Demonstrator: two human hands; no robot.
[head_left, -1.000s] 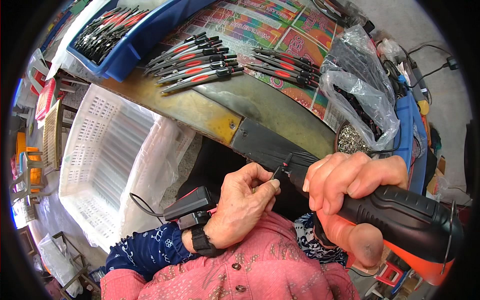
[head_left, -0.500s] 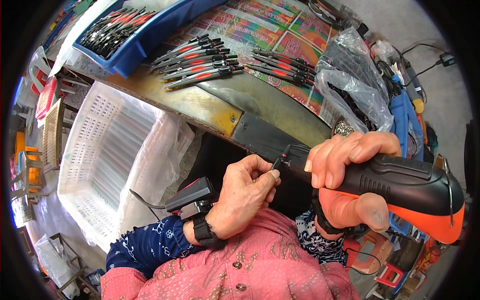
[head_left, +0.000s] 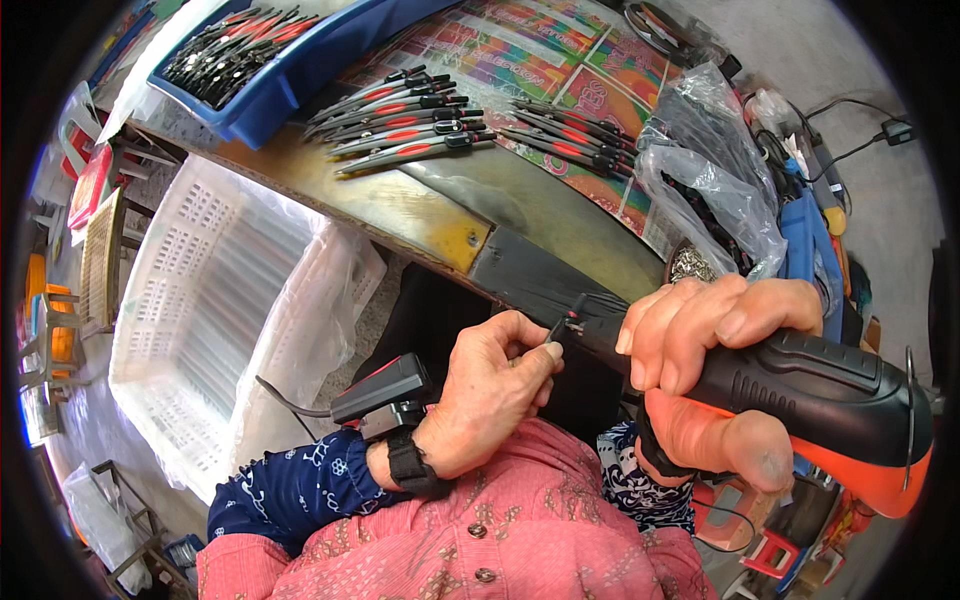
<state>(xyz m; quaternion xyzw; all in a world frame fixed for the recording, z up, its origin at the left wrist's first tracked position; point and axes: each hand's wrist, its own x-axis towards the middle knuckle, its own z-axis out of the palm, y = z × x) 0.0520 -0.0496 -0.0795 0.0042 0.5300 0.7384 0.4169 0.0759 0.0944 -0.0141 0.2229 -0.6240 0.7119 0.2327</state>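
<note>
In my right hand [head_left: 715, 350] is a black and orange power screwdriver [head_left: 800, 385], fingers wrapped over its front end. My left hand [head_left: 500, 380] pinches a small, slim dark piece [head_left: 556, 330] between thumb and forefinger. That piece is close to the screwdriver's nose, beside a small metal and red bit; whether they touch, I cannot tell. Just beyond, on the bench, lie two groups of slim grey, black and red pen-shaped tools [head_left: 410, 125], with the second group [head_left: 575, 138] to the right.
A blue bin [head_left: 255, 125] full of similar tools stands at the far left of the bench. Below it sits a white perforated basket [head_left: 160, 300] lined with clear plastic. A clear bag [head_left: 720, 180] with black parts and a bowl of small screws [head_left: 690, 262] are at the right.
My right hand and the screwdriver have shifted slightly right and down. My left hand stays nearly where it was, still pinching the small piece.
</note>
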